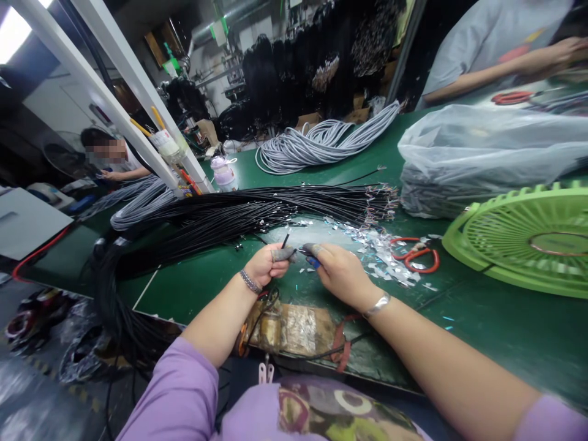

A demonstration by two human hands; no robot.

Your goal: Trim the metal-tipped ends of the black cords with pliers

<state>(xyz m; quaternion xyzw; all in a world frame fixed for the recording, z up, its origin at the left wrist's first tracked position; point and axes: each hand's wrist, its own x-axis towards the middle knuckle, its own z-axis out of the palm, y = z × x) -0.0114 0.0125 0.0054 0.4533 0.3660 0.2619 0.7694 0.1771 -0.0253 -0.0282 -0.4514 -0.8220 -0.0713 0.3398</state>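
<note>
My left hand [266, 263] is closed in a pinch on a thin black cable [285, 240] whose end sticks up above grey-taped fingertips. My right hand [337, 271] is closed too, its taped fingertips meeting the left hand's at the cable end; a small blue item shows under its thumb. Both hands hover over the green table [193, 288]. Just beyond them lies a long bundle of black cables [257, 211] with stripped coloured ends at the right. Silver foil scraps [381, 254] are scattered right of my hands.
Red-handled scissors [420, 256] lie among the scraps. A green fan [528, 239] and a plastic bag [487, 153] of cables sit at the right. Grey cable coils [321, 144] lie at the back. Other people work at the far left and upper right.
</note>
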